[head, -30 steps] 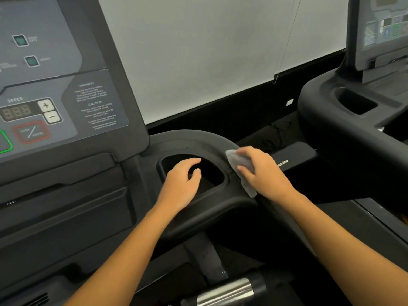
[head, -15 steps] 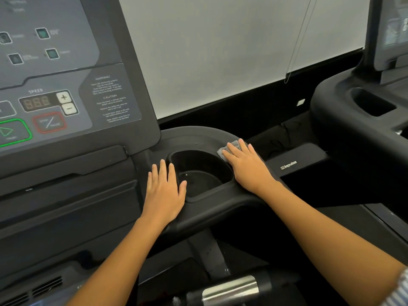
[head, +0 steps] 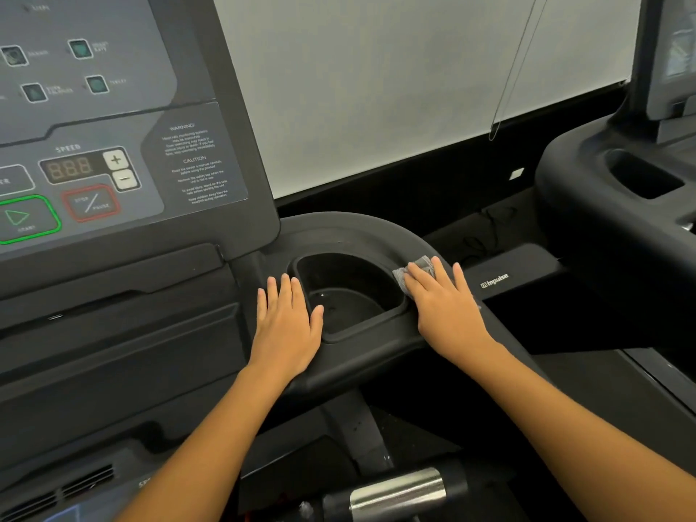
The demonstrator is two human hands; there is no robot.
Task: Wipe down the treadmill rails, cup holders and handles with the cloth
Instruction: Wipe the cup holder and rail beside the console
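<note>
Right of the control panel [head: 113, 163]: D-shaped cup holder [head: 350, 299], matte black plastic, smooth floor with a few small glints. Grey cloth [head: 418, 268] pressed flat on the curved right rim under right hand [head: 448, 314], fingers straight. Left hand [head: 286, 329] flat on left rim, fingers straight.

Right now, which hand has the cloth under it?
The right hand, flat on the cloth at the cup holder's right rim; the left hand lies bare on the left rim.
</note>
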